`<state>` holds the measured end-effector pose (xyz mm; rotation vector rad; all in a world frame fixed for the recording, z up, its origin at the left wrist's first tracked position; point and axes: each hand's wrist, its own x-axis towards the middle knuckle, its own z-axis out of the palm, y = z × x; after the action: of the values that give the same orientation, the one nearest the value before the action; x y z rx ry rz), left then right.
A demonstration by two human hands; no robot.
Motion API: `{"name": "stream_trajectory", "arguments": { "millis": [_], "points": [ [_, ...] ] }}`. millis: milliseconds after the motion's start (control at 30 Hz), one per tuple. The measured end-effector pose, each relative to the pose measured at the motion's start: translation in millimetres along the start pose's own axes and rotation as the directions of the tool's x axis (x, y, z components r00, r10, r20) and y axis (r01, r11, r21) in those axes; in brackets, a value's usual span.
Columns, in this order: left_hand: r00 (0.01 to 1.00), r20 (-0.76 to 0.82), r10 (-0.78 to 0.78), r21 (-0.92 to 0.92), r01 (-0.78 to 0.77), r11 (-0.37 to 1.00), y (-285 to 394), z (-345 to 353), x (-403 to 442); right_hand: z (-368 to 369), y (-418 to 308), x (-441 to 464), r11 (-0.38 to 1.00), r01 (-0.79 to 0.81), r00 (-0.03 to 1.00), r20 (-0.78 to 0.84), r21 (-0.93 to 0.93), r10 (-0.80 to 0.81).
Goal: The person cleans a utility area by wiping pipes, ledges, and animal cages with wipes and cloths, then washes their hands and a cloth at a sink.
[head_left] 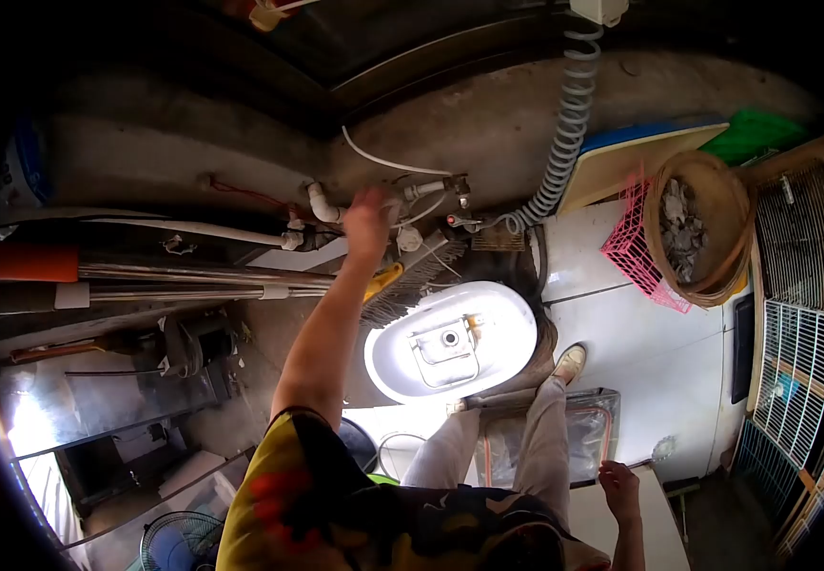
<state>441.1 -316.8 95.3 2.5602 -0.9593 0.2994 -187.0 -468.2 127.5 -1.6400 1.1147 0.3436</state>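
Note:
My left hand (pixel 369 224) reaches out to the pipes and fittings along the wall. It is blurred, and its fingers cannot be made out. Just left of it is a white elbow pipe (pixel 322 203); a metal tap (pixel 462 190) juts out on the right. A yellow-handled mop or brush (pixel 383 282) lies beneath my forearm. My right hand (pixel 618 481) hangs low at my side with curled fingers, and whatever may be inside them is hidden. Between my feet and the wall stands a white oval basin (pixel 388 366) with a wire rack (pixel 445 354) inside.
A coiled grey hose (pixel 574 105) hangs from above toward the floor. On the right are a pink crate (pixel 629 233), a round wooden basket (pixel 747 190) and wire racks (pixel 797 366). Long poles (pixel 193 276) lie on the left. A fan (pixel 179 542) stands at lower left.

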Motion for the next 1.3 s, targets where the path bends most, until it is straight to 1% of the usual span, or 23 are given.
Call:
{"name": "stream_trajectory", "arguments": {
  "millis": [67, 100, 133, 233, 333, 433, 467, 500, 533, 567, 600, 667, 700, 800, 900, 933, 1033, 1133, 1167, 1233, 1267, 1300],
  "points": [
    [0.986, 0.062, 0.153, 0.025, -0.155, 0.988, -3, 18, 11, 1, -13, 4, 0.999, 0.017, 1.0, 0.007, 0.045, -0.018],
    [0.969, 0.092, 0.229, 0.033, -0.232, 0.972, -6, 25, 14, 1, -14, 5, 0.999, 0.03, 0.999, 0.01, 0.027, -0.03],
    [0.959, 0.217, 0.184, 0.106, -0.211, 0.972, -11, 27, 13, 0, -14, 6, 0.999, 0.042, 0.999, 0.015, 0.008, -0.042],
    [0.951, 0.307, 0.017, 0.277, -0.106, 0.955, -13, 24, 16, -8, -10, 2, 0.997, 0.044, 0.999, -0.008, -0.056, -0.045],
    [0.87, 0.41, -0.275, 0.435, 0.078, 0.897, 1, 16, 29, -17, -1, -6, 0.997, 0.006, 1.0, -0.015, -0.079, -0.008],
    [0.943, 0.248, -0.22, 0.318, 0.135, 0.938, 18, -6, 31, -19, 6, -7, 0.998, -0.018, 0.999, -0.036, -0.066, 0.015],
    [0.954, 0.224, -0.197, 0.231, 0.144, 0.962, 34, -12, 29, -18, 7, -7, 0.998, -0.021, 0.999, -0.04, -0.062, 0.019],
    [0.982, 0.187, -0.028, 0.182, -0.006, 0.983, 32, -1, 27, -16, 8, -6, 0.998, -0.034, 0.999, -0.029, -0.047, 0.033],
    [0.98, 0.14, 0.141, 0.135, -0.16, 0.978, 28, 14, 25, -13, 8, -5, 0.998, -0.049, 0.999, -0.021, -0.034, 0.048],
    [0.949, 0.085, 0.304, 0.093, -0.311, 0.946, 24, 29, 23, -11, 9, -5, 0.998, -0.065, 0.998, -0.014, -0.022, 0.064],
    [0.943, 0.066, 0.327, 0.125, -0.333, 0.935, 27, 35, 24, -9, 8, -4, 0.999, -0.042, 0.999, -0.016, -0.015, 0.042],
    [0.949, 0.176, 0.261, 0.205, -0.295, 0.933, 25, 39, 27, -8, 9, -5, 1.0, 0.001, 1.0, -0.019, -0.005, -0.001],
    [0.947, 0.233, 0.223, 0.248, -0.28, 0.928, 22, 39, 26, -9, 11, -7, 1.0, -0.003, 1.0, -0.021, -0.018, 0.002],
    [0.923, 0.33, 0.199, 0.23, -0.283, 0.931, 6, 27, 16, -14, 19, -8, 0.999, -0.007, 0.999, -0.034, -0.038, 0.006],
    [0.897, 0.36, 0.256, 0.177, -0.335, 0.925, -3, 7, 7, -10, 27, -9, 1.0, -0.017, 0.998, -0.053, -0.026, 0.016],
    [0.913, 0.338, 0.227, 0.209, -0.308, 0.928, 2, 5, 8, -9, 30, -10, 1.0, -0.01, 0.999, -0.052, -0.023, 0.008],
    [0.963, 0.216, 0.158, 0.218, -0.205, 0.954, 23, 5, 24, -8, 27, -11, 1.0, 0.007, 0.999, -0.041, -0.014, -0.007],
    [0.978, 0.15, 0.147, 0.221, -0.178, 0.959, 13, 47, 19, -6, 23, -12, 0.999, 0.029, 0.998, -0.049, -0.016, -0.029],
    [0.956, 0.261, 0.134, 0.212, -0.193, 0.958, 7, 52, 15, -7, 21, -11, 0.999, 0.039, 0.998, -0.051, -0.021, -0.04],
    [0.874, 0.475, 0.103, 0.2, -0.222, 0.954, -4, 44, 10, -10, 20, -14, 0.998, 0.016, 0.998, -0.053, -0.056, -0.019],
    [0.889, 0.432, 0.15, 0.272, -0.287, 0.918, -11, 48, 1, -10, 32, -16, 0.996, 0.02, 0.999, -0.048, -0.084, -0.024],
    [0.896, 0.42, 0.147, 0.319, -0.297, 0.9, -11, 36, 5, -7, 41, -15, 0.994, 0.025, 0.998, -0.051, -0.107, -0.031]
  ]
}}
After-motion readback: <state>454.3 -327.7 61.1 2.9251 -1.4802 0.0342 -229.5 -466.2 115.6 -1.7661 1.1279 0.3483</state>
